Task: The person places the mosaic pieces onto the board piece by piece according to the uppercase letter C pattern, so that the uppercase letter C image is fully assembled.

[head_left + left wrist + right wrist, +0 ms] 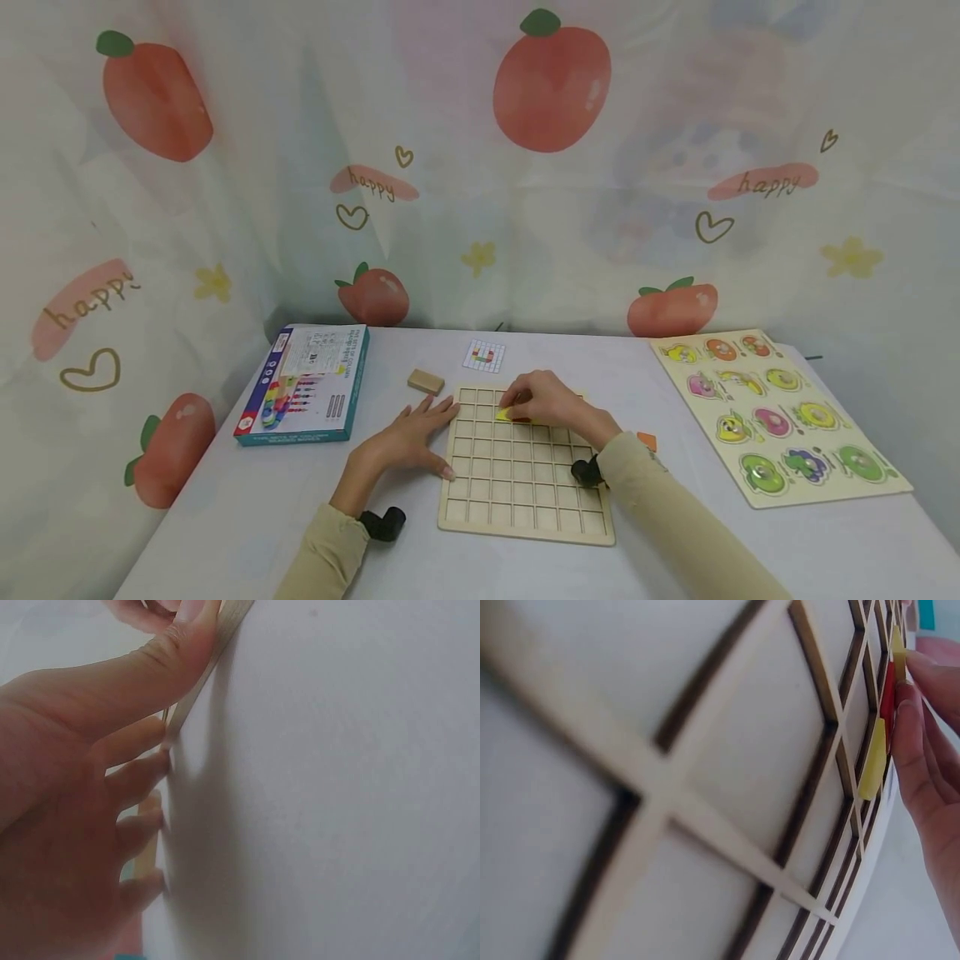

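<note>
A square wooden grid board (525, 535) lies on the white table. My left hand (408, 437) rests at its left edge, fingers spread on the table and thumb (161, 664) against the board's side. Over the upper rows, my right hand (547, 397) pinches a small yellow tile (898, 654) between thumb and fingertips. Close by it in the grid sit a red tile (887, 694) and another yellow tile (872, 765). In the head view, the right hand partly covers these tiles. The lower cells of the grid hold nothing.
Behind the board lie a small wooden block (426, 382) and a printed pattern card (483, 356). A boxed game (303, 383) is at left. A fruit puzzle board (776, 417) lies at right. An orange piece (647, 440) shows beside the right sleeve.
</note>
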A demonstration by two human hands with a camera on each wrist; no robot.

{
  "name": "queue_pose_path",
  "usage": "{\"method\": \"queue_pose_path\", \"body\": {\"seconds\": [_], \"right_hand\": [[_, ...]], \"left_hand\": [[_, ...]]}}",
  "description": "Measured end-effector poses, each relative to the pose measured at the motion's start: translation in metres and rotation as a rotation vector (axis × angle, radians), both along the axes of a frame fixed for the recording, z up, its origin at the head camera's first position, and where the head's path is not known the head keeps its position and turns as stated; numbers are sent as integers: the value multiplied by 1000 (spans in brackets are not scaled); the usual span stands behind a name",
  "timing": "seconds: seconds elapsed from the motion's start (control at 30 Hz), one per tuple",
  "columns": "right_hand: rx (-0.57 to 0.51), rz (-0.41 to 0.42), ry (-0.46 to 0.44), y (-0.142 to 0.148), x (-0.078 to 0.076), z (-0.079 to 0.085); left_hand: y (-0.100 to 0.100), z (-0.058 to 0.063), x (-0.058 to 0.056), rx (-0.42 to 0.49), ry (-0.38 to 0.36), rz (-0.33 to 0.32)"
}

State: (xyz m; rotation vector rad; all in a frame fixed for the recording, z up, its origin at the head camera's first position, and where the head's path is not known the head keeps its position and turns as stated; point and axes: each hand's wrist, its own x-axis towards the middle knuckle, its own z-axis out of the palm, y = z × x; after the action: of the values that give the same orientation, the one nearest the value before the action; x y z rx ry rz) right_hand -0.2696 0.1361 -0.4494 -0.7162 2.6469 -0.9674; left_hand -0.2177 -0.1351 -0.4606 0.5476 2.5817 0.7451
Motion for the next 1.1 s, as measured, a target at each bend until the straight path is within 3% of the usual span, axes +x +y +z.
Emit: {"method": "queue_pose_path", "body": {"seconds": [0.5,0.8,1.1], "right_hand": [[31,78,47,-2,2,4],[-37,10,43,24,13,6],[1,-77,48,55,31,9]], "left_hand": [[-1,0,1,14,0,-1],[0,-1,0,3,12,-6],[0,-3,1,-2,15,4]]}}
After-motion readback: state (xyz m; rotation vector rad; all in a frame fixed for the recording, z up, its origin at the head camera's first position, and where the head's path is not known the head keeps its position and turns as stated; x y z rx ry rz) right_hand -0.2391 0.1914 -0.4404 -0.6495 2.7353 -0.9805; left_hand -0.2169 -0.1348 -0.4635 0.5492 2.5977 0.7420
